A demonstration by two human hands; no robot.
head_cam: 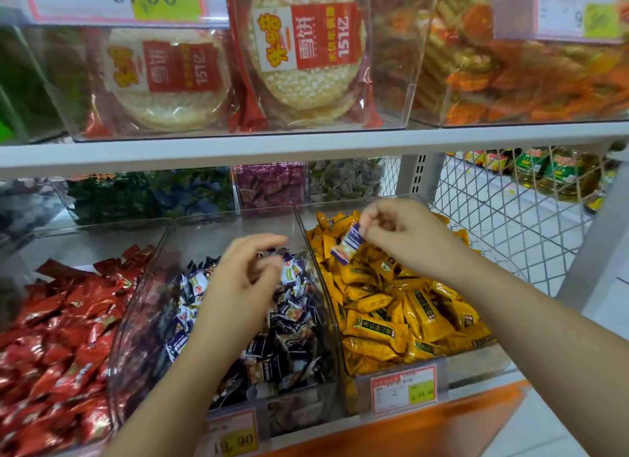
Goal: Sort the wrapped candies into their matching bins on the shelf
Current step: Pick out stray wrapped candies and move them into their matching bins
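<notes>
I am seeing the right hand (398, 232) pinching a purple-and-white candy (349, 244) between thumb and fingertips. It is hanging over the far left part of the yellow candy bin (357, 398), just beside the wall shared with the middle bin (299, 412). The left hand (238, 279) is hovering over the dark purple candies (289, 320) in that middle bin, fingers bent and blurred, and I cannot tell whether it is gripping anything. The red candies (58, 337) are running off the left edge, and the near price tag (235, 436) is cut off at the bottom.
</notes>
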